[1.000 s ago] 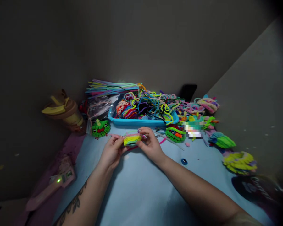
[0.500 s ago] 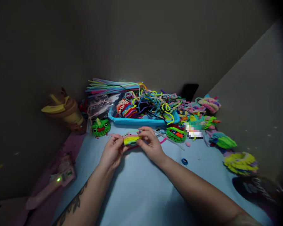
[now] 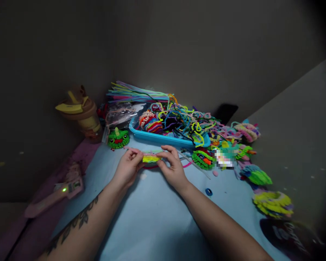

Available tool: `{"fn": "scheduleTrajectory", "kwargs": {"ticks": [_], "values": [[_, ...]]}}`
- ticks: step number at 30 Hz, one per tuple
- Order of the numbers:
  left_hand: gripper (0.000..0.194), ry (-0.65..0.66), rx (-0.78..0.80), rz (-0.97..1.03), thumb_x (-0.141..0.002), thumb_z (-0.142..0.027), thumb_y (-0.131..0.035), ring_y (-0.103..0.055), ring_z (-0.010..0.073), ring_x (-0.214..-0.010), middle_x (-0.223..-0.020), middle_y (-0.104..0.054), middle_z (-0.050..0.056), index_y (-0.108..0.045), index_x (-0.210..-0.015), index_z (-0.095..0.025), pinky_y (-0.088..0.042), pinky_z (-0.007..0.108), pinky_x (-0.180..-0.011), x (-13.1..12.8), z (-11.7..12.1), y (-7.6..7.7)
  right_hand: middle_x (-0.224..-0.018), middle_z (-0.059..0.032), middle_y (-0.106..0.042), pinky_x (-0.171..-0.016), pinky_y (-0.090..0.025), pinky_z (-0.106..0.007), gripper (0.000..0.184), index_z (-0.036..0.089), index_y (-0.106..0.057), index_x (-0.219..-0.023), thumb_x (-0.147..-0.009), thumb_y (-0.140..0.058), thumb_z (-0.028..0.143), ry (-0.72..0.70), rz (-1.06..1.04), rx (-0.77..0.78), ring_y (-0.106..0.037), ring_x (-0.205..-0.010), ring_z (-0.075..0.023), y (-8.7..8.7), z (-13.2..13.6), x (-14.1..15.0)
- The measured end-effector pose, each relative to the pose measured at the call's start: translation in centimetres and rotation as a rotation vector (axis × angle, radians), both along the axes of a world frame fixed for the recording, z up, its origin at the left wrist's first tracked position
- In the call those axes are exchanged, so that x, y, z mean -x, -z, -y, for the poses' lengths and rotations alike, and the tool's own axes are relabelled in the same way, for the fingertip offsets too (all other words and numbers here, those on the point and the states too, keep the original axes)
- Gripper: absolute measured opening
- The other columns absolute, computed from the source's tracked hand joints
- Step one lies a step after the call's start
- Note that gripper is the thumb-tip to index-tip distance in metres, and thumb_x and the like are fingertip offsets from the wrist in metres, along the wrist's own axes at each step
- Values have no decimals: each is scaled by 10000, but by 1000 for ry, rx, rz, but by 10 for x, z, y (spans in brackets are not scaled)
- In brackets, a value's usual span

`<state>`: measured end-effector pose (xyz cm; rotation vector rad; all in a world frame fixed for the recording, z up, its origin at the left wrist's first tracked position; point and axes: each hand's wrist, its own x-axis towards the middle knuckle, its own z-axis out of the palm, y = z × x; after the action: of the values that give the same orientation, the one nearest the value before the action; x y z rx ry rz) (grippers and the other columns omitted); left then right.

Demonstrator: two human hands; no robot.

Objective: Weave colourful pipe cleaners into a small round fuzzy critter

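Between my two hands is a small fuzzy strip of pipe cleaners [image 3: 151, 158], yellow with pink along its upper edge. My left hand [image 3: 129, 165] pinches its left end between thumb and fingers. At the right end, my right hand [image 3: 171, 165] grips it the same way, so parts of both ends are covered by fingers. A pink pipe cleaner [image 3: 187, 165] lies on the blue cloth behind my right hand. Left of it sits a green fuzzy face [image 3: 118, 139] with eyes and a red mouth. Another green piece with orange [image 3: 203, 160] lies to the right.
A blue tray [image 3: 168, 139] heaped with tangled pipe cleaners stands at the back, straight pipe cleaners [image 3: 138, 92] behind it. A brown cup [image 3: 84, 116] and pink glue gun [image 3: 57, 195] are at left. Several fuzzy pieces line the right, including a yellow one [image 3: 273, 204].
The camera view has turned slightly, tilting the scene. Both hands keep hold of the yellow and pink strip, which now lies a little more level.
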<state>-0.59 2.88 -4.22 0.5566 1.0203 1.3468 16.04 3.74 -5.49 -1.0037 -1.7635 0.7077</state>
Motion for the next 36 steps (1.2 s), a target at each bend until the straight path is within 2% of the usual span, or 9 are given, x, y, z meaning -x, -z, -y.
{"fn": "scheduleTrajectory", "kwargs": {"ticks": [4,7,11,20,25,28,31,34,36], "values": [[225,-65,-143,-236,-657,-275,-740,-532,95,-585,-628,-565,-25,-551,-711,-165,-439,185,-556,-2,3,1,-1197,-71,-486,-984,-381,-410,217,263,-523,-1012,-812,-600,225,17,-151,15,-465,-1161,-222,5,-1,-1],[147,-81,-217,-392,-664,-206,-723,-531,107,-619,-658,-579,-10,-584,-688,-163,-429,192,-577,-5,7,-1,-1084,-62,-532,-936,-406,-386,228,255,-520,-1044,-826,-588,254,27,-162,38,-511,-1064,-209,5,-3,-3],[117,-74,-208,-409,-660,-171,-716,-549,122,-643,-687,-591,0,-600,-671,-167,-451,207,-605,-9,11,-4,-892,-42,-560,-836,-435,-364,55,231,-615,-863,-834,-573,250,15,-39,33,-541,-908,-203,-1,-3,-4],[71,-38,-357,-571,-664,-139,-713,-562,172,-776,-763,-616,35,-664,-675,-189,-459,251,-741,-7,16,-1,-781,-27,-567,-749,-441,-344,74,223,-612,-750,-813,-574,223,-47,-27,30,-547,-796,-190,-6,-1,0],[157,-4,-349,-529,-576,-75,-764,-576,189,-803,-743,-638,44,-690,-626,-203,-443,279,-825,-10,20,-1,-760,-17,-550,-745,-443,-324,146,215,-584,-698,-836,-539,232,-31,-106,98,-540,-774,-173,-8,3,5],[157,-8,-344,-532,-576,-73,-766,-580,186,-802,-745,-643,45,-695,-636,-200,-444,276,-828,-11,20,-3,-757,-16,-551,-754,-444,-323,158,213,-587,-693,-841,-546,249,-33,-142,105,-541,-779,-173,-9,3,5],[105,-28,-345,-532,-617,-109,-748,-579,174,-781,-755,-639,41,-690,-660,-187,-454,258,-780,-10,18,-5,-849,-34,-570,-805,-445,-337,116,217,-635,-798,-851,-548,274,-48,-171,98,-554,-852,-183,-8,-1,0],[72,-65,-302,-482,-655,-144,-730,-581,162,-780,-781,-641,40,-680,-696,-175,-459,241,-741,-8,15,-5,-985,-61,-565,-886,-432,-367,165,229,-656,-933,-860,-548,331,-84,-168,120,-551,-977,-202,-4,-8,-7],[83,-87,-257,-426,-654,-160,-737,-582,154,-776,-787,-641,41,-671,-704,-165,-461,231,-725,-7,12,-4,-1033,-68,-556,-929,-417,-383,185,231,-660,-924,-843,-575,374,-122,-161,149,-542,-1030,-212,-1,-12,-10]]}}
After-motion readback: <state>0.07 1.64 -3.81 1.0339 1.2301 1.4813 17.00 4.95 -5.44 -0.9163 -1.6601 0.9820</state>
